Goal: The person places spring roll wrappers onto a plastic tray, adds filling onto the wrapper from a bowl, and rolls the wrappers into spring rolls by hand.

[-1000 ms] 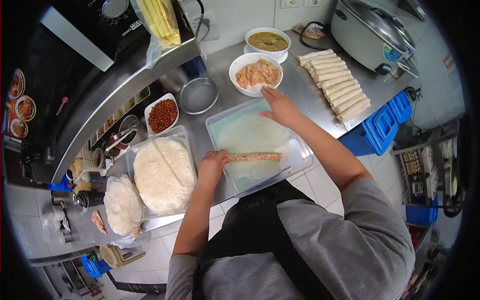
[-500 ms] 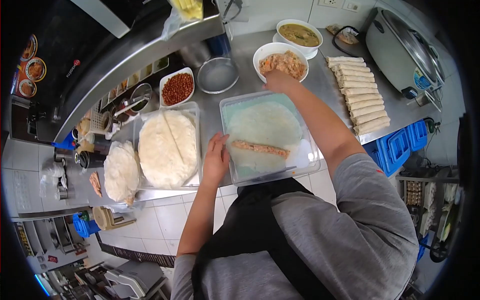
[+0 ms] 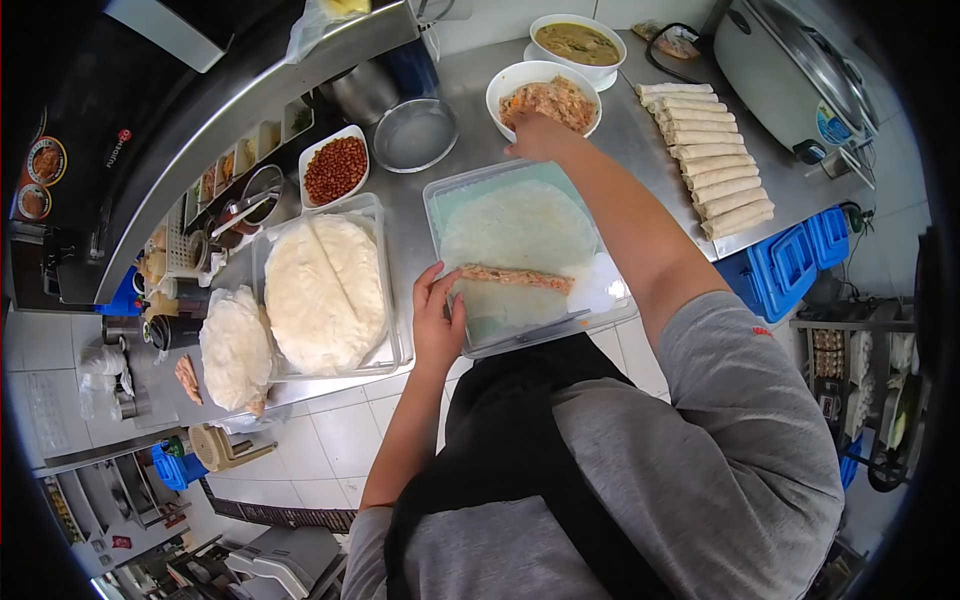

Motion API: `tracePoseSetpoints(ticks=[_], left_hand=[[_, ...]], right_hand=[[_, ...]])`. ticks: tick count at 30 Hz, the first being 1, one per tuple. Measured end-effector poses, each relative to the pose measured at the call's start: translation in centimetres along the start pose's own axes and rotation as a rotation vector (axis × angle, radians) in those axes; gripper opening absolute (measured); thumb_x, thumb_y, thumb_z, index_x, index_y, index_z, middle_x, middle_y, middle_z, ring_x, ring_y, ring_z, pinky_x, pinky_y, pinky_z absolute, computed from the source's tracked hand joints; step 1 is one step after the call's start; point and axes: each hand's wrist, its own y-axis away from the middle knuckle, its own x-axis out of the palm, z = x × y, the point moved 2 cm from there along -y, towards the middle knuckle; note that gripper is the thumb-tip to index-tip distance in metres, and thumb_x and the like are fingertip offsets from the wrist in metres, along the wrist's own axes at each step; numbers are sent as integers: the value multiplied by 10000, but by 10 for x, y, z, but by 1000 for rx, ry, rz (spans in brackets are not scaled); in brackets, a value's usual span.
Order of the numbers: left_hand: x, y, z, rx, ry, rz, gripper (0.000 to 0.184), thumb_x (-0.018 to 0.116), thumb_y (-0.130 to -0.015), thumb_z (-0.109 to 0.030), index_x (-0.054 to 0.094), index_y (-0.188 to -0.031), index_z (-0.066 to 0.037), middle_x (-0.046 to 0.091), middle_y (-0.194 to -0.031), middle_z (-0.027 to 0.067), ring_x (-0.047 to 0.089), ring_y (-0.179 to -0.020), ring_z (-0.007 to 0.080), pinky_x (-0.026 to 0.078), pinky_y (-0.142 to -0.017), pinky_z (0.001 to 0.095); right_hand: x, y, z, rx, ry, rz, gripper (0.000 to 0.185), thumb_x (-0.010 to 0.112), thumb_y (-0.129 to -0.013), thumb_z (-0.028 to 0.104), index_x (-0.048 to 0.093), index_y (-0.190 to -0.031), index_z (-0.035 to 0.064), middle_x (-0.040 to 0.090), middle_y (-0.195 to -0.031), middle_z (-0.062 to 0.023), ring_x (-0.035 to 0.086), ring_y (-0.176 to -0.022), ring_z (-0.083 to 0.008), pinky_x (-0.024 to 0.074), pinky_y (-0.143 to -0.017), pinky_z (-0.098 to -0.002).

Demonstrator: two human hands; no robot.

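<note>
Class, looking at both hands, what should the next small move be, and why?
Probably, the right hand should lift filling from the bowl to the filling strip on the wrapper: that hand is at the bowl, and the strip lies uncovered, near the left hand.

Right arm (image 3: 640,218) stretched forward, right hand (image 3: 545,138) angled down, left forearm (image 3: 407,432) extended, left fingers (image 3: 424,284) loosely parted

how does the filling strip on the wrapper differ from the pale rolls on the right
The filling strip is bare and pinkish-orange; the pale rolls look whitish outside. The filling strip lies alone on a wrapper; the pale rolls lie in a row on the counter. Both are long and narrow.
</note>
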Motion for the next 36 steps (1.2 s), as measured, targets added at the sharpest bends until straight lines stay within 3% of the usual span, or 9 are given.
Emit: tracePoseSetpoints(ticks=[3,5,11,15,17,23,29,33,36], left_hand=[[4,14,3,-43,53,-48,368,634,-872,1,633,-1230,-79,488,-1359,155,565,-1073,280,488,-889,358],[9,26,11,-198,159,-60,389,616,-878,21,595,-1257,-65,448,-1375,163,545,-1156,296,486,-953,355],[13,32,15,-111,131,-76,403,607,-878,28,562,-1270,-53,446,-1367,171,548,-1129,291,489,-926,353],[15,34,13,-64,101,-73,402,631,-866,4,577,-1260,-56,454,-1353,180,565,-1068,295,482,-918,372],[14,32,10,-14,49,-129,360,651,-851,-7,612,-1206,-49,520,-1279,172,569,-1091,307,475,-931,391],[11,32,13,195,48,64,224,691,-852,-31,668,-1075,-47,613,-1099,110,599,-987,250,495,-853,355],[0,-10,16,-304,223,-64,277,641,-858,-1,657,-1135,-8,605,-1057,150,595,-939,297,500,-834,382],[-2,-59,27,-227,106,-51,308,640,-866,-10,650,-1174,-10,593,-1107,169,609,-988,319,497,-878,394],[21,-93,47,-38,-64,156,362,686,-858,-74,636,-1212,-11,558,-1220,195,598,-1082,345,487,-940,406]], right_hand=[[2,-2,-2,-36,-58,-172,517,685,-881,363,615,-1153,-71,687,-1040,-256,657,-1024,-383,501,-917,-463],[-12,1,5,79,-151,113,491,687,-882,364,635,-1095,-75,700,-949,-252,677,-958,-384,516,-866,-473],[1,2,4,-8,59,-157,435,704,-882,371,704,-994,-50,714,-939,-220,693,-927,-354,549,-822,-443],[9,2,5,88,4,-152,429,696,-888,382,707,-987,-35,701,-989,-224,684,-956,-354,548,-824,-437],[15,5,1,-45,32,-450,372,707,-883,340,709,-992,-16,675,-1031,-202,663,-972,-353,542,-826,-435],[6,96,24,-264,-261,-849,245,719,-838,108,665,-1055,7,620,-997,-165,620,-941,-367,515,-822,-436],[84,227,6,127,-397,-620,272,732,-829,114,640,-1065,14,618,-998,-166,621,-914,-370,517,-788,-419],[95,248,5,363,-325,-574,315,767,-808,156,637,-1046,-4,617,-1007,-174,627,-914,-368,523,-789,-417],[90,231,14,465,-309,-627,361,803,-773,191,634,-1016,-16,616,-1018,-184,627,-929,-362,526,-798,-418]])
